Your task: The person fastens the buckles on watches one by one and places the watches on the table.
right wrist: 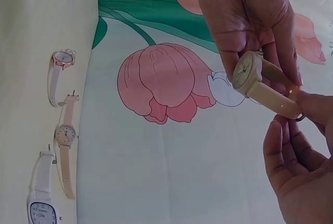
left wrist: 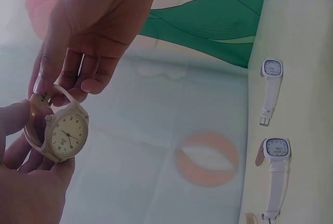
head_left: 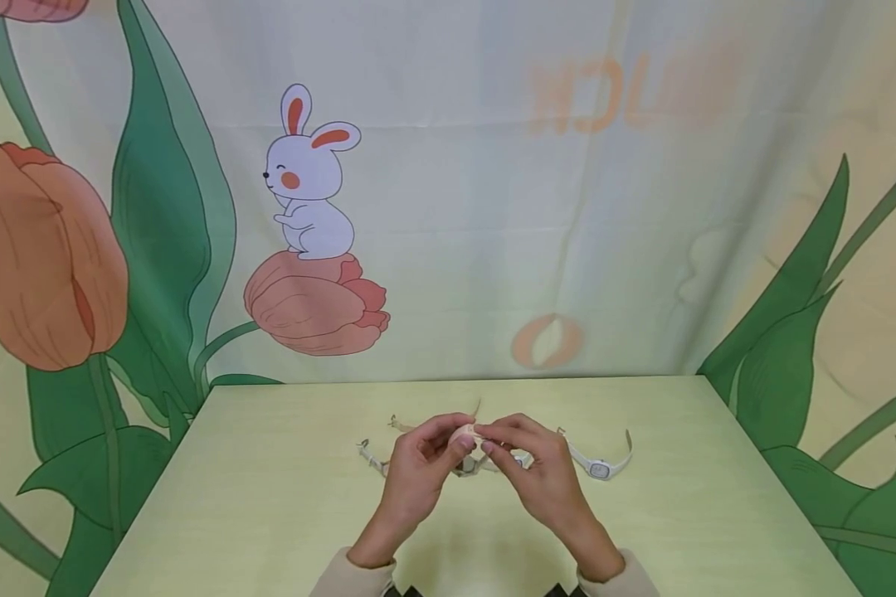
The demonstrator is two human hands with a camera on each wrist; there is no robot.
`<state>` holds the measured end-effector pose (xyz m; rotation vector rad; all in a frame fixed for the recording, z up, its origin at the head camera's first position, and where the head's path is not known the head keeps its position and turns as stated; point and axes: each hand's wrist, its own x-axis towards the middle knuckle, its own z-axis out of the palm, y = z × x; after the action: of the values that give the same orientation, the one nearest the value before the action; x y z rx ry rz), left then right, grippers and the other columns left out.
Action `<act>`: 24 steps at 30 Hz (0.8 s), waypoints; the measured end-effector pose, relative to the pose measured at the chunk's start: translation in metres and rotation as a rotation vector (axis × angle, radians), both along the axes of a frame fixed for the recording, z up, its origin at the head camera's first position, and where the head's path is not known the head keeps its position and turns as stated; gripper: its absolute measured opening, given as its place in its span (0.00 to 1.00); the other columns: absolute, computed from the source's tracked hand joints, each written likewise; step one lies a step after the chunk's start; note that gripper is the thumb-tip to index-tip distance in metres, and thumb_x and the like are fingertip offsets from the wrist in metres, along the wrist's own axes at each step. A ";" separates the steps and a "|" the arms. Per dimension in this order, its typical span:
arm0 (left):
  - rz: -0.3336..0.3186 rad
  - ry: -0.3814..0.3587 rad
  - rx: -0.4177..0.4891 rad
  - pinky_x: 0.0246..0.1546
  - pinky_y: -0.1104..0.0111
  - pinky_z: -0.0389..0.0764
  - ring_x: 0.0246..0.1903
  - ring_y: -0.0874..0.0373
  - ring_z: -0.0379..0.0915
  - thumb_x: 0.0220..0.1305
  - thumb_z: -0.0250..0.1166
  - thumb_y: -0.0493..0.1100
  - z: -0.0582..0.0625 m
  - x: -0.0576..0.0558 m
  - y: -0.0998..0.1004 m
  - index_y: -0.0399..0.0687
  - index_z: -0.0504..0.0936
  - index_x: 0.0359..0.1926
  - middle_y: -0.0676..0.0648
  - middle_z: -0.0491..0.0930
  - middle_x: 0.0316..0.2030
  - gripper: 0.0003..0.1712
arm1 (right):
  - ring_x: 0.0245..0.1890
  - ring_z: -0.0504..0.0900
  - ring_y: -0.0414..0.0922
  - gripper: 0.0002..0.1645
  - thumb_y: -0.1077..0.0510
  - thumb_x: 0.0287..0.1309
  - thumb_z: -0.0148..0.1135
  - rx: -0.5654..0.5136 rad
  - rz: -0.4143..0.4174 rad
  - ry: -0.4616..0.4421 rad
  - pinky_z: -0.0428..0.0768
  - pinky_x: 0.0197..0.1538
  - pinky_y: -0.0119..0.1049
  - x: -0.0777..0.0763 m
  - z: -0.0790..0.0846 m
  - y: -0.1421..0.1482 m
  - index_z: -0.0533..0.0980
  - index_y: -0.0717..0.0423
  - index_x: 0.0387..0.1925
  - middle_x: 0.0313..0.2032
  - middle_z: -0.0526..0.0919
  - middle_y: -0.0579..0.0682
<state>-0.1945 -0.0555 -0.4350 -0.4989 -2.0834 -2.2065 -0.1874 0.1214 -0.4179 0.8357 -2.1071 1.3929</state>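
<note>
Gripping the cream watch [left wrist: 69, 133] between them, the left hand [head_left: 421, 477] and right hand [head_left: 541, 466] hold it above the bench [head_left: 269, 518], about midway between its left and right edges and nearer the far edge than the person. Both grips are closed on it: the left has its fingers about the case and one part of the strap [right wrist: 270, 98], while the right pinches the strap's end by the buckle [right wrist: 300, 118]. The strap is bent round into a loop; whether the buckle's pin sits in a hole I cannot tell.

A springy strap seems the main risk: if the right fingertips ease off while the pin is free, the loop could flick open. Holding the case too loosely might let the watch twist and drop among the others below, such as the white watch [head_left: 600, 470] toward the right edge or the pinkish watch [right wrist: 66, 135] on the left side. Pulling hard with the pin askew could crease or tear the strap at its holes.
</note>
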 end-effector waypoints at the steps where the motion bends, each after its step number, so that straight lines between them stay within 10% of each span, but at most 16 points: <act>1: 0.002 -0.001 -0.002 0.43 0.75 0.82 0.41 0.62 0.81 0.67 0.65 0.43 0.000 0.000 0.000 0.42 0.81 0.52 0.39 0.83 0.47 0.15 | 0.34 0.84 0.44 0.13 0.71 0.56 0.66 0.002 -0.005 -0.010 0.83 0.37 0.28 -0.002 -0.004 0.000 0.84 0.62 0.44 0.36 0.85 0.54; 10: 0.009 -0.017 0.033 0.46 0.71 0.84 0.44 0.61 0.81 0.64 0.67 0.41 -0.001 -0.001 -0.001 0.43 0.80 0.54 0.35 0.80 0.49 0.17 | 0.35 0.87 0.41 0.21 0.65 0.56 0.69 -0.151 0.033 -0.260 0.86 0.36 0.34 -0.006 -0.016 0.001 0.77 0.55 0.53 0.39 0.84 0.57; 24: 0.092 0.069 -0.323 0.40 0.70 0.82 0.42 0.60 0.81 0.62 0.70 0.44 0.002 0.003 -0.017 0.60 0.85 0.48 0.55 0.86 0.40 0.13 | 0.37 0.85 0.40 0.10 0.62 0.61 0.66 -0.118 0.067 -0.202 0.86 0.38 0.33 -0.012 -0.017 0.008 0.84 0.58 0.44 0.39 0.84 0.52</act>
<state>-0.1920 -0.0729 -0.4334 -0.4797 -2.3831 -1.7852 -0.1989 0.1292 -0.4348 0.7518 -2.1360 1.6817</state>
